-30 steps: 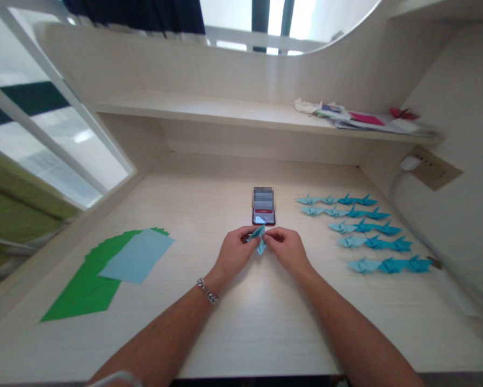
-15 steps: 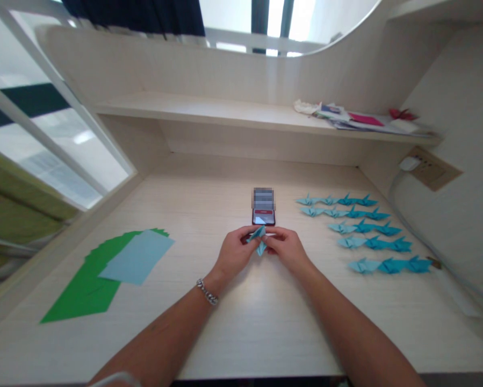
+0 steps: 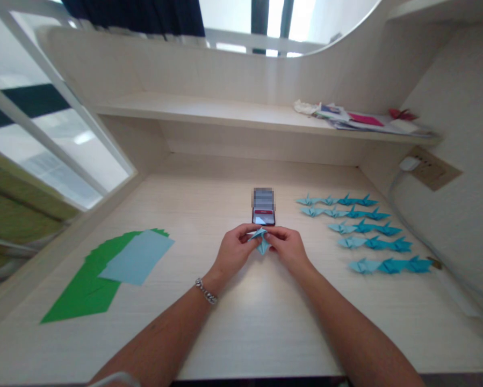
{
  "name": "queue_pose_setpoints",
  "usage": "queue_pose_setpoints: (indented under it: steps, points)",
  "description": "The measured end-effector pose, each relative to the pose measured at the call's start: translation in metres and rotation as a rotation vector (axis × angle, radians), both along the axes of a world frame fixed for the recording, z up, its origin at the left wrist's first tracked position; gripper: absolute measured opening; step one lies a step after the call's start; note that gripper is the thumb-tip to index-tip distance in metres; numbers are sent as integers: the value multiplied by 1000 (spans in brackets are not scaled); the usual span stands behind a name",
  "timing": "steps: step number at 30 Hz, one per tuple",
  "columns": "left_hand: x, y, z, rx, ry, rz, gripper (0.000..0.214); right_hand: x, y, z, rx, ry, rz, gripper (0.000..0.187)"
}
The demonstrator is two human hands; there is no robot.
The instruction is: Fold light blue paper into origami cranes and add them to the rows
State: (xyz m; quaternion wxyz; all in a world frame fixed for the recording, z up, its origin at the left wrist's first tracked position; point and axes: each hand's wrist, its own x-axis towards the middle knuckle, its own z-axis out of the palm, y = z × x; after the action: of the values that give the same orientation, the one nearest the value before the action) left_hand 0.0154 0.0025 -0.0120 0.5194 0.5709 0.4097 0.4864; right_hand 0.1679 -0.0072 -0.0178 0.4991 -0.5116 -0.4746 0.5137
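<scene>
Between both hands, just in front of the phone, is a small folded light-blue origami paper (image 3: 262, 246). My left hand (image 3: 235, 248) pinches its left side between thumb and fingers. On the other side, the thumb and fingers of my right hand (image 3: 288, 247) close on the paper's right part. Fingertips hide some of its folds. A phone (image 3: 263, 207) with a lit screen lies directly beyond the hands. Folded blue paper cranes (image 3: 364, 228) stand in several rows to the right, shading from pale to deeper blue.
Fanned green paper sheets (image 3: 78, 287) lie at the left, with light-blue sheets (image 3: 138, 258) on top. A shelf (image 3: 225, 114) spans the back and carries papers (image 3: 366, 119) at its right. A cable (image 3: 406, 215) runs down the right wall from a plug (image 3: 409, 163).
The folded paper has turned slightly between my fingers and its lower point has shifted a little right. Both hands keep their hold; the sheets, phone and cranes stay put.
</scene>
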Motion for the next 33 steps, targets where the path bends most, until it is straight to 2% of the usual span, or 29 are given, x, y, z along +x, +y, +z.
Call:
queue_pose_setpoints:
  steps: [15, 27, 33]
  points:
    - [-2, 2, 3, -9, 23, -9, 27, -1, 1, -1, 33, -9, 12, 29]
    - [-3, 1, -4, 62, 55, 24, 25, -2, 0, 0, 119, -61, -9, 24]
    - [-3, 4, -4, 38, 91, 25, 23, -1, 1, -3, 141, -84, 56, 27]
